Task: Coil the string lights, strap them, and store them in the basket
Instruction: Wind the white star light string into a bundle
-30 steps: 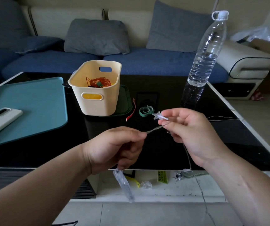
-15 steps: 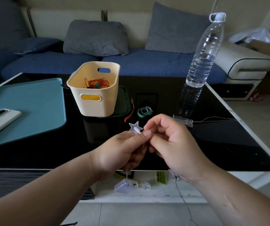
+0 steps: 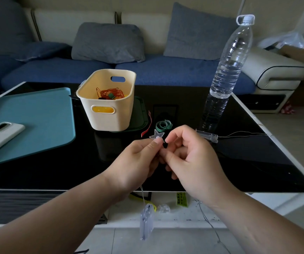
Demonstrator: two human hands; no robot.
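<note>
While the left hand (image 3: 138, 162) pinches the string lights (image 3: 146, 221) by a clear star (image 3: 158, 135) between thumb and forefinger, it hangs in the air in front of the basket (image 3: 109, 116) and slightly to its right. The right hand (image 3: 189, 158) meets it fingertip to fingertip, its fingers curled round the thin wire that drops from under its wrist. A clear plastic piece of the strand dangles below the left hand.

The basket stands on a glossy black table (image 3: 248, 162) and holds an orange coil (image 3: 110, 92). Just right of the basket lie a red strap (image 3: 146, 129) and a curled green strap (image 3: 163, 125); farther right are a clear battery case (image 3: 207, 136) and a tall water bottle (image 3: 228, 70). Left of the basket a teal mat (image 3: 37, 121) carries a phone (image 3: 0, 136). Behind the basket runs a blue sofa (image 3: 165, 72) with grey cushions.

A second ago the hands were apart, the wire taut between them and the star in the right hand's fingers; now they are together and the star is in the left.
</note>
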